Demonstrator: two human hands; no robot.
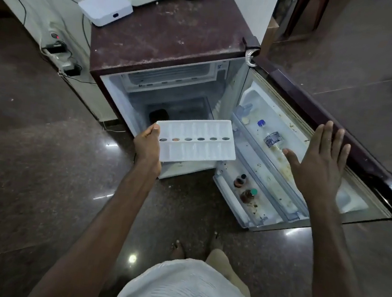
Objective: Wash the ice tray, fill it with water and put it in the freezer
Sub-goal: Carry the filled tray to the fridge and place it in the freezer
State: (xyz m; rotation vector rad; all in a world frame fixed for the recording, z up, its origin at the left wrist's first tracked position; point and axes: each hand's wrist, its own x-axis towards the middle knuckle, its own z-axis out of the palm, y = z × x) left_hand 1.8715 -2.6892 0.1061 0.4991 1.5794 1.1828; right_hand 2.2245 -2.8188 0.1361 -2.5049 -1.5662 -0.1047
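Observation:
A white plastic ice tray (198, 141) with two rows of cells and a middle line of round holes is held level in front of the open fridge. My left hand (147, 146) grips its left end, thumb on top. The small maroon fridge (169, 39) stands open; its freezer compartment (171, 78) shows at the top of the cavity. My right hand (319, 163) is spread, fingers straight, over the inner side of the open door (362, 154), holding nothing.
The door shelves hold a water bottle (271, 138) and small brown bottles (246, 191). White boxes (105, 10) and a dark object lie on the fridge top. A power strip (60, 55) with cables sits on the floor at left. My feet stand on the dark polished floor (38, 178).

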